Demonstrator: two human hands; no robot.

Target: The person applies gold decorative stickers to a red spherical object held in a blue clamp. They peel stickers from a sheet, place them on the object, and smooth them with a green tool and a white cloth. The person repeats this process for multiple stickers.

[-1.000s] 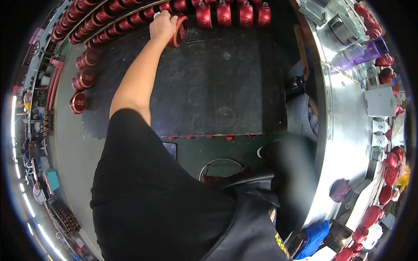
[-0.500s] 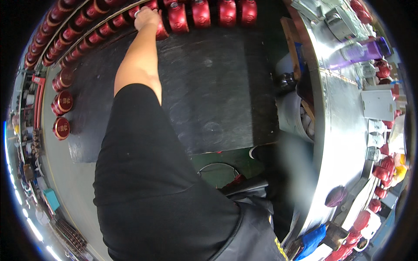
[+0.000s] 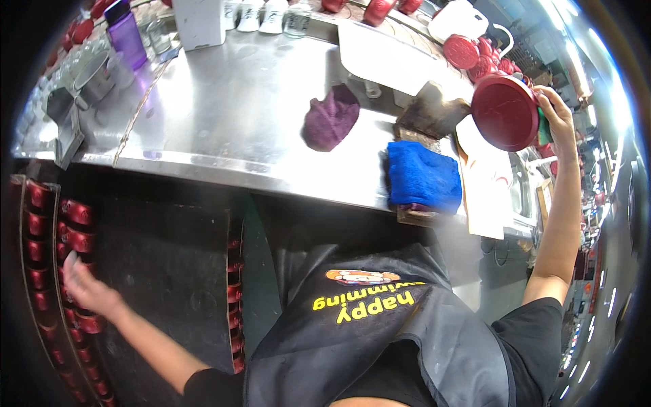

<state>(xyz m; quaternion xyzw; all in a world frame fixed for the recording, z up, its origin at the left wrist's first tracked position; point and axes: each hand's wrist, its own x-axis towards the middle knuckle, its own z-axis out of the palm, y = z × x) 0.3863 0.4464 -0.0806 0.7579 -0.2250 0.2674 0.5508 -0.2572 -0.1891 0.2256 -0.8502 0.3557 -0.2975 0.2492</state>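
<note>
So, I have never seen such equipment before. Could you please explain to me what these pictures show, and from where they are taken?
There is no machine here: these are a person's own two bare hands. The camera is worn on the head and looks down; its wide lens bends straight edges. Picture left is the person's left.

The right hand holds up a round red piece. The left hand is blurred, near rows of red jars by a dark board; I cannot tell whether it touches one.

On the metal counter are a purple cloth, a blue cloth and a purple bottle.
</note>
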